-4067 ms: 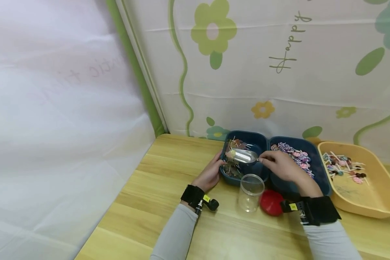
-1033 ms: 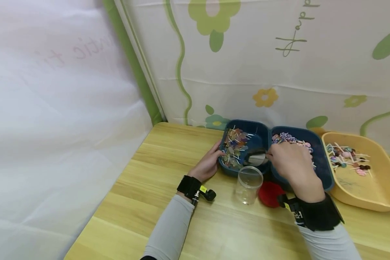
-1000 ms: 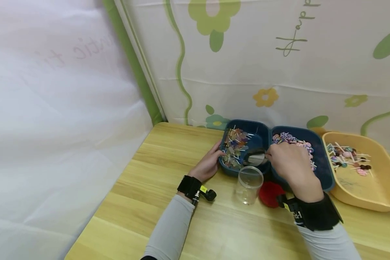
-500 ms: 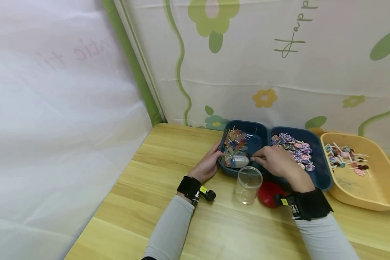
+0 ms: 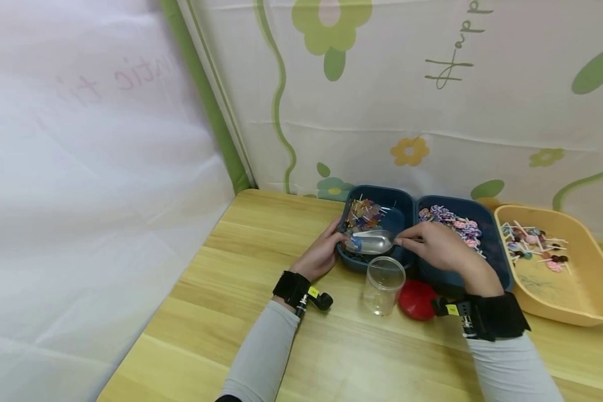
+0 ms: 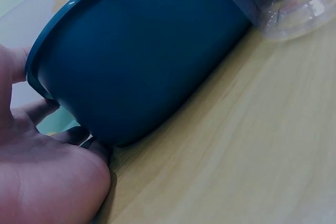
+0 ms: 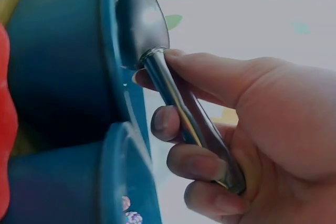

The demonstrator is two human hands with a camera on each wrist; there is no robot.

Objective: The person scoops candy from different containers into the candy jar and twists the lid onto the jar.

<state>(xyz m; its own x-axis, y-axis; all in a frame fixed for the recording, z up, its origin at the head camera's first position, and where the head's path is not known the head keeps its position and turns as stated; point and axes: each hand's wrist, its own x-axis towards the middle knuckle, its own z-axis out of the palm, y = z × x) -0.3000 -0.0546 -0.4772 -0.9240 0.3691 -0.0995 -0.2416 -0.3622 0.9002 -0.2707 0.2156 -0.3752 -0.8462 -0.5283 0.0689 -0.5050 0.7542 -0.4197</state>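
My right hand (image 5: 439, 248) grips the handle of a metal scoop (image 5: 374, 243), fingers curled round it in the right wrist view. The scoop's bowl is over the left dark blue bin (image 5: 396, 218), with something blue and clear at its mouth. Small translucent coloured lollipops (image 5: 364, 213) lie along that bin's left side, partly covered by the scoop. My left hand (image 5: 315, 255) holds the bin's left wall, thumb at the rim (image 6: 32, 66) and fingers beneath it. A clear jar (image 5: 383, 287) stands without a lid just in front; a small piece with a white stick shows in it.
A red lid (image 5: 418, 300) lies right of the jar. A second dark blue bin (image 5: 497, 262) holds swirled lollipops (image 5: 464, 230). Farther right, a yellow tray (image 5: 578, 290) carries assorted lollipops (image 5: 530, 240). A printed curtain (image 5: 362, 111) hangs behind the wooden table (image 5: 221, 268).
The scoop went from the bin's right side leftward into the lollipops near the front, then up and slightly away from me. My left hand keeps its place on the bin.
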